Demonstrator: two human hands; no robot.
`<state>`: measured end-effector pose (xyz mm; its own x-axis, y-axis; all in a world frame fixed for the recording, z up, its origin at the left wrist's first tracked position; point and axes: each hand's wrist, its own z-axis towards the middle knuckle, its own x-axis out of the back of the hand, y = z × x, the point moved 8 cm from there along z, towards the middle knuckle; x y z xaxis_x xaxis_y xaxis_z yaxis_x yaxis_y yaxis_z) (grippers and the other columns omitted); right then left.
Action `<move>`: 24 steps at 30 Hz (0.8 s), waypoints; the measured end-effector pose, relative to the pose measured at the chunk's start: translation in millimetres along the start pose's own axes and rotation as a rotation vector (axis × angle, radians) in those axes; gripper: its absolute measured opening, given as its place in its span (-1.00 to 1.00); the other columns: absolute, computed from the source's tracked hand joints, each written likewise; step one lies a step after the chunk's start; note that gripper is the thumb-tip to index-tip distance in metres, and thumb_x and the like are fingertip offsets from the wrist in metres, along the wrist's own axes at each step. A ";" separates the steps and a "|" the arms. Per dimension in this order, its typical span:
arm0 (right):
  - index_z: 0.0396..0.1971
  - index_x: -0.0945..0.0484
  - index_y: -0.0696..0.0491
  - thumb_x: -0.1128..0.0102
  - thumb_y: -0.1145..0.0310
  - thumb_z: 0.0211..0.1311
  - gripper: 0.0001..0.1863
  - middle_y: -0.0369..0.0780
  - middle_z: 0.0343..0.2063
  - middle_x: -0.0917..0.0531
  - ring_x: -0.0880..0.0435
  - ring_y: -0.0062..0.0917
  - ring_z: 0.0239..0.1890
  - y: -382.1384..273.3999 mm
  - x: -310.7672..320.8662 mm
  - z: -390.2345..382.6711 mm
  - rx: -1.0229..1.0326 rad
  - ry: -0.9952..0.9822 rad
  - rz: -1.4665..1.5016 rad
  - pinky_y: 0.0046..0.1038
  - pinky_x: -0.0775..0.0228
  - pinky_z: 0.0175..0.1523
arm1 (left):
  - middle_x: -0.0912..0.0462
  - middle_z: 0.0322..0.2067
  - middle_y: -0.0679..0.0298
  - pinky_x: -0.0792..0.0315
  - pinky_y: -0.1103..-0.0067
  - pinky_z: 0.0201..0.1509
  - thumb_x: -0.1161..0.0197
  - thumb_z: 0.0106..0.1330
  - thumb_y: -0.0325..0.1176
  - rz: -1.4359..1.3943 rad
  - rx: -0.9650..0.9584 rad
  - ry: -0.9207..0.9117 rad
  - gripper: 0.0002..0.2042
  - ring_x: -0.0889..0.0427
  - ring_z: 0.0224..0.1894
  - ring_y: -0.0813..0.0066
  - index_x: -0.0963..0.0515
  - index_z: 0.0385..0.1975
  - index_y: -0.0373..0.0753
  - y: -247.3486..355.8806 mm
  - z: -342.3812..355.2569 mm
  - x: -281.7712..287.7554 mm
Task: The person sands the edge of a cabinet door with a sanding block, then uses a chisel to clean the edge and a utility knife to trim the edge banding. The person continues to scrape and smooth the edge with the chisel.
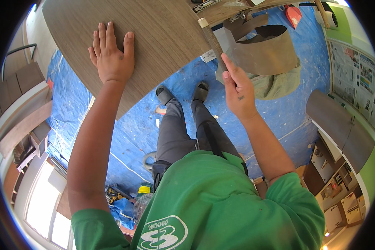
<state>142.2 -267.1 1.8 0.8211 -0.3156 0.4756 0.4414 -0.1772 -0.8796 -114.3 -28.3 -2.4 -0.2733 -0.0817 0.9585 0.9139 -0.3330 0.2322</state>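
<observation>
My left hand [112, 58] lies flat, fingers outstretched, on a large brown wood-grain panel [162, 37] with a curved left edge. Closed round a long narrow brown bar [214, 43] is my right hand [240, 93], its index finger stretched along it. The bar has a pale upper end and slants up past the panel's right edge; I cannot tell whether they touch. My palm hides its lower end. Right of that hand, a curled brown sheet [264, 52] stands on a greenish cloth-like bundle [279, 82].
Creased blue sheeting [254, 137] covers the floor round my feet. A red dustpan [293, 16] is at the far right. Along the right wall leans a curved grey-brown sheet [341, 129]. A fan [141, 208] and a yellow-black power tool [114, 194] sit at the lower left.
</observation>
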 end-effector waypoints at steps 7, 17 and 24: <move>0.47 -0.33 0.11 -0.21 0.35 0.54 -0.43 -0.38 -0.39 -0.51 -0.43 -0.74 -0.40 14.1 4.2 2.9 -0.398 0.099 0.425 -0.61 -0.31 -0.30 | -0.13 0.60 0.22 0.25 0.16 0.68 0.06 0.52 0.33 0.002 0.003 -0.013 -0.25 0.02 0.66 0.22 -0.24 0.56 -0.02 2.9 0.1 -1.8; 0.15 -0.55 0.17 -0.25 0.42 0.45 -0.67 -0.40 -0.57 -0.45 -0.31 -0.78 -0.74 20.7 -18.8 41.7 -0.562 0.111 0.776 -0.59 -0.12 -0.65 | -0.11 0.61 0.23 0.30 0.17 0.69 0.09 0.52 0.35 -0.008 0.022 -0.050 -0.23 0.06 0.67 0.22 -0.22 0.56 -0.03 0.8 0.3 -0.5; -0.03 -0.63 0.17 -0.30 0.43 0.41 -0.79 -0.41 -0.61 -0.47 -0.35 -0.77 -0.74 36.0 -24.3 48.2 -0.572 0.154 0.712 -0.58 -0.11 -0.66 | -0.10 0.61 0.22 0.33 0.20 0.69 0.10 0.53 0.35 -0.009 0.005 -0.053 -0.23 0.07 0.67 0.23 -0.22 0.56 -0.06 2.3 0.9 -2.8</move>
<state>155.6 -220.8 -41.8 0.7546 -0.6401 -0.1441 -0.4282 -0.3141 -0.8473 -111.1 -28.0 -4.4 -0.2655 -0.0288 0.9637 0.9130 -0.3286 0.2418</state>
